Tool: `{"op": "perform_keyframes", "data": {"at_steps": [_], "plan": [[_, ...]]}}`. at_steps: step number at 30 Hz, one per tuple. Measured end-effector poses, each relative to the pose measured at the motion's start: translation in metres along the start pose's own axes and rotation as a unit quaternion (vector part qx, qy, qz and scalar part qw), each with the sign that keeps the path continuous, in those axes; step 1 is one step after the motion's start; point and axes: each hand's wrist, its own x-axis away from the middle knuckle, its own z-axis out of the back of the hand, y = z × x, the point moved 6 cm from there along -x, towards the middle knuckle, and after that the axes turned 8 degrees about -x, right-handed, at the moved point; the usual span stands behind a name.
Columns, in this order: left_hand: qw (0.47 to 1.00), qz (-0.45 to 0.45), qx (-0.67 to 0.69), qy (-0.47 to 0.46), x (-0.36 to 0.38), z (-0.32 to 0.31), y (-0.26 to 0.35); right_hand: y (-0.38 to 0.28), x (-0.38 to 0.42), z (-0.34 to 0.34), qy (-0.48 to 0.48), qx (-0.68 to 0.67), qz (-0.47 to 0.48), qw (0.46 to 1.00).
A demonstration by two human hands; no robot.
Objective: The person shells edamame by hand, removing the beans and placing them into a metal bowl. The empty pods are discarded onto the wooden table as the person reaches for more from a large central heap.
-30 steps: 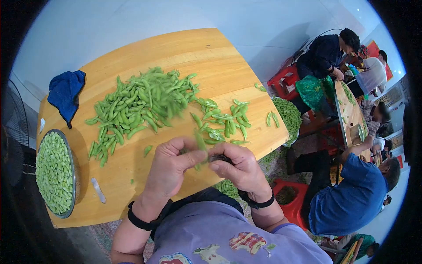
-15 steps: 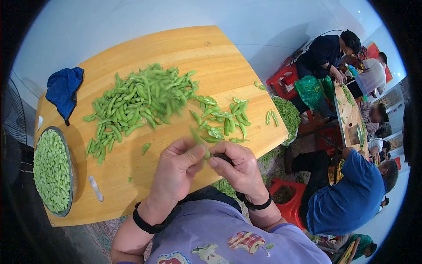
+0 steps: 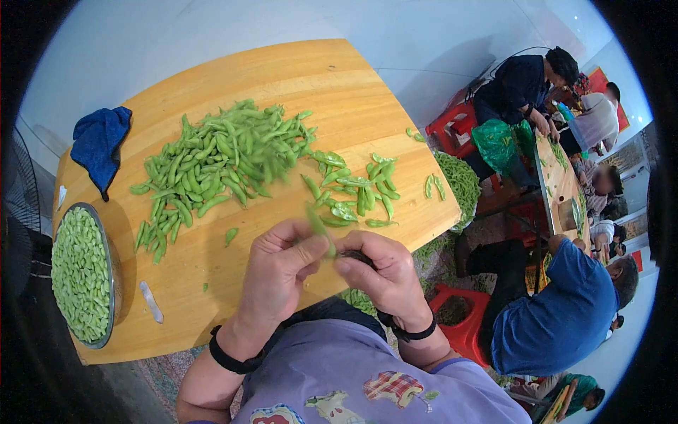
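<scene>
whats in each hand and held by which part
The left hand pinches a green pod by the end nearer the wearer. The right hand holds a small dark object, mostly hidden, so its held part cannot be told.

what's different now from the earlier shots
Hardly anything: the person in the blue shirt has drawn back the arm that reached over the far table. The view has shifted a touch, so the near table sits slightly further left. No visible grip change: the left hand still holds a green pod beside the right hand. Pod pile and blue cloth stayed put.
</scene>
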Motion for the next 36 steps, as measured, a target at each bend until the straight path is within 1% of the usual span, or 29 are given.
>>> {"op": "perform_keyframes", "data": {"at_steps": [1,3,5,7,9,10,11,12,13,14,15,16,17,18,19,20,21,22,23,24,25,26,28,29,30,32,34,36], "plan": [[1.000,-0.001,0.001,0.011,-0.001,0.002,-0.001,-0.002,0.000,-0.001,0.001,0.000,0.000,1.000],[1.000,-0.001,0.003,0.022,0.000,0.003,-0.001,-0.019,0.003,-0.004,0.001,0.097,0.121,0.988],[0.999,-0.004,-0.034,0.020,0.002,0.001,0.004,-0.017,0.002,-0.005,0.003,0.112,0.117,0.987],[0.999,-0.002,-0.026,0.028,0.002,-0.002,0.005,-0.014,0.001,-0.004,0.005,0.128,0.112,0.985],[0.999,-0.001,-0.019,0.037,0.002,0.000,0.004,-0.015,0.001,-0.005,-0.008,0.111,0.145,0.983],[1.000,0.011,-0.017,0.020,0.002,0.000,0.003,-0.014,0.001,-0.004,-0.007,0.110,0.144,0.983],[1.000,0.022,-0.015,0.004,0.003,0.002,0.001,-0.004,0.001,-0.003,-0.021,0.023,0.070,0.997],[1.000,0.023,-0.015,0.004,0.002,0.005,0.002,0.005,0.001,-0.003,-0.035,-0.065,-0.005,0.997],[0.999,0.028,-0.012,-0.041,0.002,0.003,0.002,0.005,0.002,-0.001,-0.034,-0.065,-0.006,0.997],[0.996,0.033,-0.009,-0.087,0.001,0.000,0.001,0.012,0.003,-0.003,-0.068,-0.192,-0.072,0.976],[0.996,0.033,-0.008,-0.088,0.001,0.002,-0.001,0.017,0.005,-0.009,-0.100,-0.315,-0.137,0.934],[0.991,0.027,0.011,-0.128,0.000,-0.001,-0.004,0.020,0.005,-0.007,-0.099,-0.315,-0.136,0.934],[0.985,0.021,0.030,-0.167,0.000,-0.004,-0.005,0.020,0.005,-0.009,-0.127,-0.375,-0.131,0.909],[0.985,0.021,0.031,-0.168,0.000,-0.003,-0.006,0.019,0.005,-0.012,-0.155,-0.433,-0.125,0.879],[0.980,0.047,0.058,-0.187,0.000,-0.004,-0.008,0.017,0.005,-0.011,-0.156,-0.433,-0.125,0.879],[0.972,0.072,0.084,-0.206,0.000,-0.005,-0.009,0.018,0.005,-0.009,-0.125,-0.370,-0.144,0.909],[0.972,0.071,0.083,-0.206,0.001,-0.007,-0.006,0.019,0.006,-0.006,-0.094,-0.304,-0.162,0.934],[0.978,0.090,0.075,-0.174,0.002,-0.007,-0.005,0.016,0.006,-0.009,-0.095,-0.304,-0.163,0.934],[0.982,0.108,0.067,-0.140,0.003,-0.006,-0.005,0.008,0.003,-0.003,-0.042,-0.140,-0.088,0.985],[0.983,0.105,0.066,-0.138,0.003,-0.008,-0.007,-0.005,0.003,0.001,0.012,0.027,-0.008,1.000],[0.991,0.052,-0.070,-0.105,0.002,-0.003,-0.008,-0.010,0.005,0.001,0.038,0.055,0.005,0.998],[0.977,-0.002,-0.205,-0.066,0.002,0.000,-0.004,-0.009,0.007,-0.001,0.032,0.053,0.007,0.998],[0.971,-0.003,-0.230,-0.065,0.004,0.001,0.001,-0.013,0.009,0.001,0.033,0.105,0.065,0.992],[0.965,0.000,-0.252,-0.071,0.005,0.000,0.002,-0.005,0.010,0.004,0.026,0.042,-0.001,0.999],[0.965,-0.001,-0.254,-0.062,0.007,0.002,0.004,-0.001,0.011,0.004,0.027,-0.038,-0.034,0.998],[0.939,-0.007,-0.331,-0.091,0.008,-0.002,0.009,0.005,0.012,0.004,0.037,-0.122,-0.115,0.985],[0.932,-0.024,-0.352,-0.088,0.009,-0.005,0.014,0.007,0.010,0.002,0.030,-0.122,-0.120,0.985],[0.878,-0.080,-0.466,-0.072,0.009,-0.005,0.021,0.010,0.010,-0.001,0.023,-0.120,-0.128,0.984]]}}
